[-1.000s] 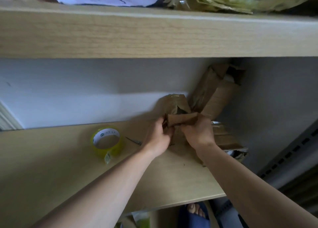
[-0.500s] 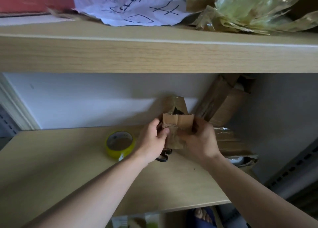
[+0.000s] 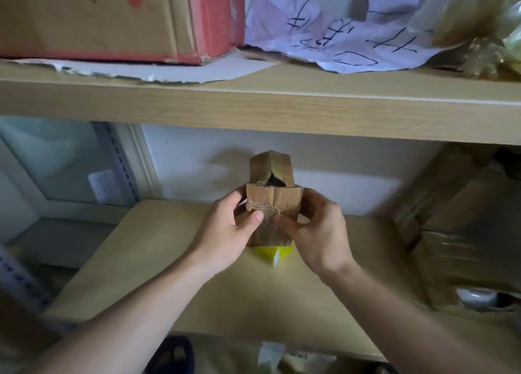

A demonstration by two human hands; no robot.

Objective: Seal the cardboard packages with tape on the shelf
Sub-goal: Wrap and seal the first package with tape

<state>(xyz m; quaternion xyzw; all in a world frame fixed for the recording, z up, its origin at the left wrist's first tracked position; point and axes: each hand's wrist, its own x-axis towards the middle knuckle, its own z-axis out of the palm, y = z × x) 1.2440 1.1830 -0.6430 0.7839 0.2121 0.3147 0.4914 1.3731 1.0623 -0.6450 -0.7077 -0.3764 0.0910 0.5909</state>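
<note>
- The left hand (image 3: 225,234) and right hand (image 3: 315,232) each gripped a side of the small cardboard box (image 3: 273,204), held above the shelf (image 3: 169,260), probably to fold its flap shut.
- The yellow tape roll (image 3: 272,253) lay just behind and below the box, within reach for sealing.

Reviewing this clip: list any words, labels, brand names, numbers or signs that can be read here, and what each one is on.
Nothing here reads clearly.
Crumpled white paper on the upper shelf: black handwritten strokes, not legible as words.
Red cardboard box: red blotches of print, blurred.
Small white slip on the glass at left: too blurred to read.
Yellow tape roll: mostly hidden behind the cardboard package, no print visible.
</note>
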